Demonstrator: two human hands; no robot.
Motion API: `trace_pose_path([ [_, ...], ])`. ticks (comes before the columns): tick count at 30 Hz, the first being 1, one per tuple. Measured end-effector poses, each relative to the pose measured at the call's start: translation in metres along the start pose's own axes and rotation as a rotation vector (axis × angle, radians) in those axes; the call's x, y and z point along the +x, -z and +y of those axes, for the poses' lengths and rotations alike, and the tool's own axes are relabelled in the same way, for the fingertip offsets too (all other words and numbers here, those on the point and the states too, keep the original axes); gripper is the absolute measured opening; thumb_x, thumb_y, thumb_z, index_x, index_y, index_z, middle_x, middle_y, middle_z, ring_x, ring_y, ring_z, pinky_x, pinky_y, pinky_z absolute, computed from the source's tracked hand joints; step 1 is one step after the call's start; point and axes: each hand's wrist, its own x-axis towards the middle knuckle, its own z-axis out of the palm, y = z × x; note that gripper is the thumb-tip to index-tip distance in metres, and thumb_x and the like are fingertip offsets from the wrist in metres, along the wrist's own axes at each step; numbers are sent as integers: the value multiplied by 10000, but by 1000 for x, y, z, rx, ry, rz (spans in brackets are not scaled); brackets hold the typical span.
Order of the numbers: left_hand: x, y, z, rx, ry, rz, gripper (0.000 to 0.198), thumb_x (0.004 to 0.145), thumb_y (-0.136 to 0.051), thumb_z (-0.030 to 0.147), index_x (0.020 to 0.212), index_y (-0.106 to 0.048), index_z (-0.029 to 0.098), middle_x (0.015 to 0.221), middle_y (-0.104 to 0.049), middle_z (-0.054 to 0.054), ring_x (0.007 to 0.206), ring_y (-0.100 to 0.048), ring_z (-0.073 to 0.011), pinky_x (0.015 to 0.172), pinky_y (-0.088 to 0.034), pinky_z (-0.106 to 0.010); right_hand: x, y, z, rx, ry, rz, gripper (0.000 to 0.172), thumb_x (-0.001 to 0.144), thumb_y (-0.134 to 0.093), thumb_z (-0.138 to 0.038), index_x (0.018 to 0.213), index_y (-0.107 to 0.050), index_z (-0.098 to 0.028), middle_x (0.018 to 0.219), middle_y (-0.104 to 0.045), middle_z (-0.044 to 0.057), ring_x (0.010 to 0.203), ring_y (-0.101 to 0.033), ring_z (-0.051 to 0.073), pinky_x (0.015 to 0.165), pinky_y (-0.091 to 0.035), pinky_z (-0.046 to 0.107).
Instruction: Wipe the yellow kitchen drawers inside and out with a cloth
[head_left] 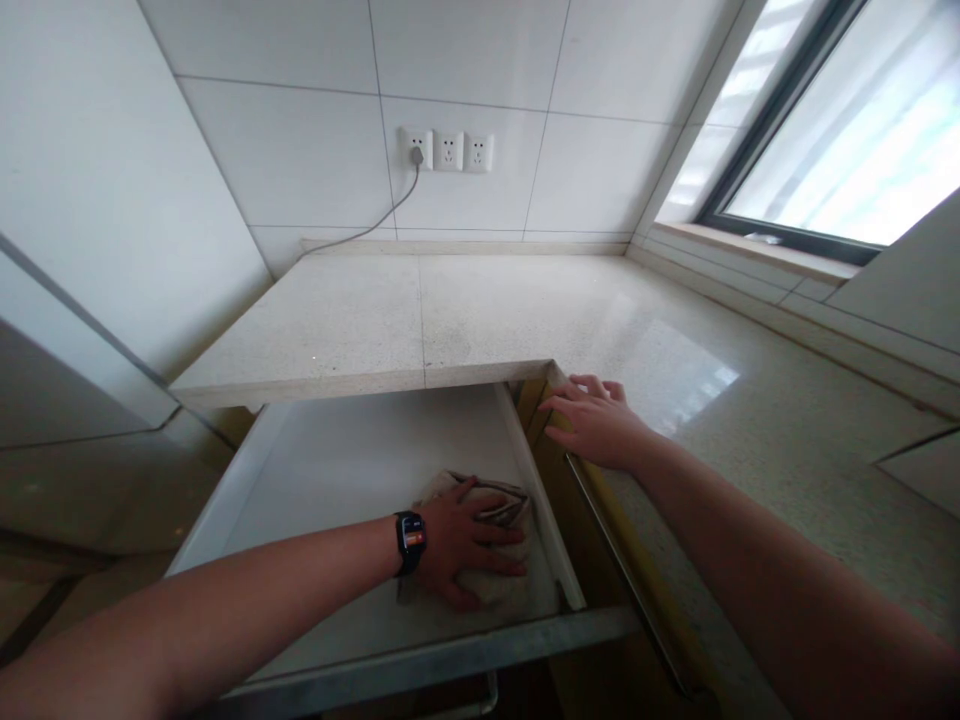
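A white drawer (337, 470) stands pulled out below the stone countertop (465, 310). A folded beige cloth (504, 590) lies in the drawer's right front corner. My left hand (461, 540), a black watch on its wrist, presses flat on that cloth with the fingers spread. My right hand (596, 420) rests palm down with fingers stretched out on the countertop's inner corner, just right of the drawer, holding nothing.
A triple wall socket (448, 151) with a grey plug and cable sits on the tiled back wall. A window (847, 130) fills the upper right. A metal handle bar (622, 570) runs along the cabinet front to the drawer's right.
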Motion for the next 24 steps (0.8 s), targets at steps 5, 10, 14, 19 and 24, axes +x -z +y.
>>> trace_pose_path([
  [5, 20, 9, -43, 48, 164, 41, 743, 829, -558, 663, 1516, -377, 446, 1612, -371, 38, 1501, -188, -389, 1165, -160, -654, 0, -2, 0, -7, -3, 5, 403, 889, -495, -518, 1215, -659, -346, 1321, -613, 61, 1356, -346, 402, 1021, -266, 615],
  [10, 34, 12, -94, 85, 254, 59, 709, 854, -538, 648, 1515, -377, 451, 1618, -359, 42, 1507, -188, -354, 1186, -157, -590, 0, 1, -1, -9, -8, -2, 405, 890, -489, -513, 1215, -660, -343, 1318, -611, 72, 1346, -354, 400, 1027, -263, 613],
  [14, 34, 15, -133, 79, 383, 75, 698, 876, -506, 647, 1524, -374, 425, 1636, -321, 42, 1508, -197, -332, 1195, -172, -547, 1, 2, -2, 0, -20, -9, 391, 894, -485, -509, 1203, -661, -345, 1304, -620, 66, 1342, -359, 397, 1017, -271, 603],
  [19, 38, 19, -179, 17, 645, 99, 717, 899, -401, 716, 1538, -366, 392, 1626, -348, 2, 1466, -315, -328, 1185, -229, -515, 3, 3, -4, -1, -50, 0, 364, 887, -499, -514, 1149, -672, -329, 1288, -627, 64, 1325, -367, 390, 1011, -265, 591],
  [24, 49, 20, -196, -7, 781, 93, 750, 890, -386, 744, 1552, -325, 397, 1628, -345, -1, 1466, -331, -316, 1191, -232, -503, 3, 4, -7, -8, -56, 8, 353, 885, -511, -517, 1131, -677, -326, 1267, -634, 61, 1318, -368, 368, 1027, -244, 565],
])
